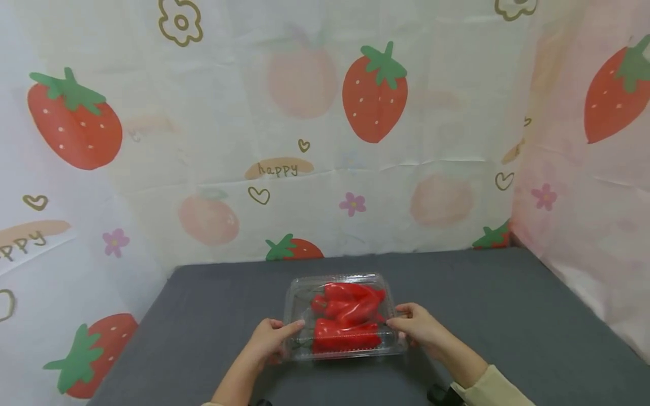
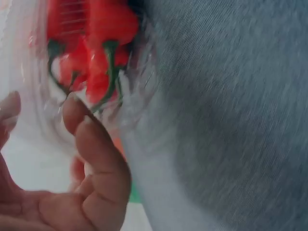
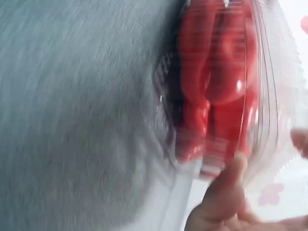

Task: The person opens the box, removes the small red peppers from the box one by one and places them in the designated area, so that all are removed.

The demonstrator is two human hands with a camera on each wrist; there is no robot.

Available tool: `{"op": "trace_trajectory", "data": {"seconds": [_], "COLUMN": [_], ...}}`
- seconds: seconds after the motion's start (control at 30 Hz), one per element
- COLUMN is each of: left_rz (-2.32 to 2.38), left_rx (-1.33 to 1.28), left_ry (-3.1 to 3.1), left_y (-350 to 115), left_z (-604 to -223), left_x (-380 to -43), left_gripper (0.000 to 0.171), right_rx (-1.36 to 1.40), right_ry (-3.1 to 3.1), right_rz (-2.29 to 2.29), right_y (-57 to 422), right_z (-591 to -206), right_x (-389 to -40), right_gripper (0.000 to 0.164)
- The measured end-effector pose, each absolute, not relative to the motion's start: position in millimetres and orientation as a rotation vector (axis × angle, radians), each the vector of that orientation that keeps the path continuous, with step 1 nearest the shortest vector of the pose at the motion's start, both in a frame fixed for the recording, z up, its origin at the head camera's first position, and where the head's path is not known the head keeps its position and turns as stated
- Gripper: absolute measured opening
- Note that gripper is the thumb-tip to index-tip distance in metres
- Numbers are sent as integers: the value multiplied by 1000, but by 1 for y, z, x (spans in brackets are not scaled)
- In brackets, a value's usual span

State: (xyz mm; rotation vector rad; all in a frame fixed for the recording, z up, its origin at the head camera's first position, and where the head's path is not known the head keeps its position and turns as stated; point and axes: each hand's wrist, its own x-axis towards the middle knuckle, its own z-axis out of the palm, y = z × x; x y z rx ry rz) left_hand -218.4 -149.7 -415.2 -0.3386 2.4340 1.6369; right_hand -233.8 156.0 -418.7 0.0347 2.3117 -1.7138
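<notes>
A clear plastic clamshell box (image 1: pixel 297 307) with its lid down is in front of me in the head view. Inside it lie several red peppers (image 1: pixel 347 335), whose green stems (image 2: pixel 111 67) show in the left wrist view. My left hand (image 1: pixel 267 341) grips the box's left side, thumb on top and fingers at the edge and below. Opposite it, my right hand (image 1: pixel 420 328) holds the right side in the same way. Seen from the right wrist, a fingertip (image 3: pixel 236 168) presses against the box's wall. Part of the fingers is hidden behind the plastic.
Beneath the box spreads a dark grey tabletop (image 1: pixel 228 299). A pale cloth backdrop (image 1: pixel 223 135) printed with strawberries and flowers encloses the back and both sides. Dark straps (image 1: pixel 444 395) show near the wrists at the bottom edge.
</notes>
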Motion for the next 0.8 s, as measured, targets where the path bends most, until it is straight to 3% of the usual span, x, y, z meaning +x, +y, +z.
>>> {"op": "trace_trajectory", "data": {"seconds": [0.63, 0.8], "left_rz": [1582, 1591], "left_rx": [-307, -274], "left_ry": [2338, 2349], "left_y": [-148, -147], "left_z": [-422, -422], "left_x": [-221, -221], "left_gripper": [40, 37], "right_rx": [130, 137], "right_ry": [2334, 2370], "right_rz": [-1721, -1680], "right_y": [147, 147], "right_z": [-428, -426], "right_x": [-233, -232], "right_gripper": [44, 29]}}
